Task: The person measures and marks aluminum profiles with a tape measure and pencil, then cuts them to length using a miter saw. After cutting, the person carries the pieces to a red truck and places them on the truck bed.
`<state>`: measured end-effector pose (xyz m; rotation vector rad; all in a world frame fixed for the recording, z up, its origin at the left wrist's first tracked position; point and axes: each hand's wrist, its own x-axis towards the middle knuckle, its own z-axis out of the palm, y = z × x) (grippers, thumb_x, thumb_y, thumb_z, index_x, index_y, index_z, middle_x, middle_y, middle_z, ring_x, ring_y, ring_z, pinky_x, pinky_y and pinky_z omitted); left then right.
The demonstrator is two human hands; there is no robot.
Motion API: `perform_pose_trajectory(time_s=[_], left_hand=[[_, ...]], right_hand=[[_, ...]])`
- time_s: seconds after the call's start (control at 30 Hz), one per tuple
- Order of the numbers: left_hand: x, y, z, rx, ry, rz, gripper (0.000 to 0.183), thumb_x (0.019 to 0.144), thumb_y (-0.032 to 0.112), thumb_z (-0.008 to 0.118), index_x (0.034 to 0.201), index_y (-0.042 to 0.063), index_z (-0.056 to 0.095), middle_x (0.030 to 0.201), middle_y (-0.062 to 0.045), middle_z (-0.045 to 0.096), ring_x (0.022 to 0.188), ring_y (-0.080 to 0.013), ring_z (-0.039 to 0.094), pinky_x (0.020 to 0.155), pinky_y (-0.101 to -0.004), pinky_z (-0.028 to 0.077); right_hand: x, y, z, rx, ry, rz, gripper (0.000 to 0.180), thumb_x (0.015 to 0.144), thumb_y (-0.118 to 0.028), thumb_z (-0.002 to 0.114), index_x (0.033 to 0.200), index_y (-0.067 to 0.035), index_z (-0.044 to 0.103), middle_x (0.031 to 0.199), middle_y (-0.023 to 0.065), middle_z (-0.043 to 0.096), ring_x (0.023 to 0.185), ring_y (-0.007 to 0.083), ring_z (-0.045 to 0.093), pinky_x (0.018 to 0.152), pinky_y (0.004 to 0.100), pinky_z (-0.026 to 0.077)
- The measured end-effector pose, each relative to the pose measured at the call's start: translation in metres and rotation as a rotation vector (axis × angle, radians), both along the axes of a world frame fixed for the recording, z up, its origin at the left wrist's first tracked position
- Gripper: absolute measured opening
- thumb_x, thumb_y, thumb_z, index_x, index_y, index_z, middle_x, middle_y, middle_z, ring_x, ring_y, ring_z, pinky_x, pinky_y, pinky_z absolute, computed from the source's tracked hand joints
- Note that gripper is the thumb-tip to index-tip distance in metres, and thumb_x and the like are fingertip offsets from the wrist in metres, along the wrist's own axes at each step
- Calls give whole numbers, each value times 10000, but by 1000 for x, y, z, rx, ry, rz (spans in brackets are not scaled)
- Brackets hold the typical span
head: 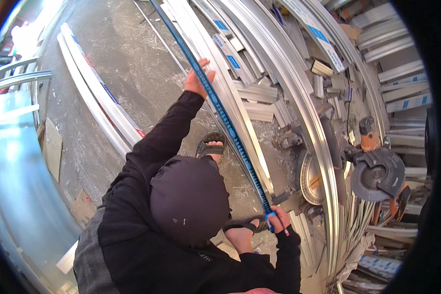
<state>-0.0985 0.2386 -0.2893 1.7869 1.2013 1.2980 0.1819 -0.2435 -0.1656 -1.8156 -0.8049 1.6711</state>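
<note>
A long blue tape-measure blade (220,107) runs diagonally from the top of the view down to its blue case (270,221). My right hand (281,219) is closed around that case, with a thin red-tipped stick, perhaps a pencil, jutting from below the fingers. Farther up, my left hand (195,83) is under the blade with fingers showing beyond its right edge. The blade hides part of this hand, so its grip is unclear. Alongside the blade lie long pale metal profiles (239,99), close to the left fingertips.
A circular-bladed power saw (377,174) stands at right behind a long silvery profile (318,147). Several short offcuts (259,92) litter the floor. Two wrapped profiles (95,88) lie at left, beside a shiny sheet-metal surface (18,176). Stacked profiles (400,71) line the right side.
</note>
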Motion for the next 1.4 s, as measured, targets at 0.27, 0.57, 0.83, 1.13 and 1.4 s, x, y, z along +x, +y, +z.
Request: perform_pose_trajectory(time_s=[0.27, 0.57, 0.83, 1.13, 1.4], left_hand=[[77, 64, -50, -403, 105, 424, 749, 646, 320, 798, 1223, -44, 489, 1179, -227, 527, 1134, -346, 491, 966, -421, 397], [68, 116, -70, -918, -310, 370, 594, 668, 292, 791, 1072, -94, 591, 940, -201, 654, 877, -276, 633, 760, -342, 509], [30, 190, -85, -957, 192, 182, 387, 796, 273, 699, 1057, -3, 626, 1027, -143, 672, 924, -224, 649, 766, -326, 523], [63, 159, -44, -994, -98, 232, 380, 787, 242, 701, 1043, -25, 613, 1036, -147, 655, 896, -248, 640, 764, -359, 532], [80, 82, -3, -1062, -300, 329, 394, 772, 239, 702, 1011, -54, 593, 1031, -194, 631, 868, -312, 646, 728, -432, 547]], right_hand=[[1, 31, 52, -7, 4, -105, 372, 869, -160, 590, 1196, 13, 548, 924, 48, 654, 782, 107, 583, 721, 258, 475], [-4, 10, 69, -81, -38, -146, 288, 902, -144, 579, 1151, 1, 576, 910, 29, 600, 810, 84, 536, 744, 241, 456], [-3, 14, 72, -82, -91, -28, 261, 865, -66, 578, 1120, -12, 585, 806, 10, 561, 723, 79, 502, 671, 245, 446], [-11, 13, 82, -92, -103, -125, 285, 844, -61, 589, 1126, -17, 593, 786, 7, 560, 704, 79, 510, 671, 244, 455], [-6, 16, 82, -103, -38, -110, 282, 886, -78, 573, 1157, 0, 569, 828, 2, 588, 735, 72, 523, 694, 239, 454]])
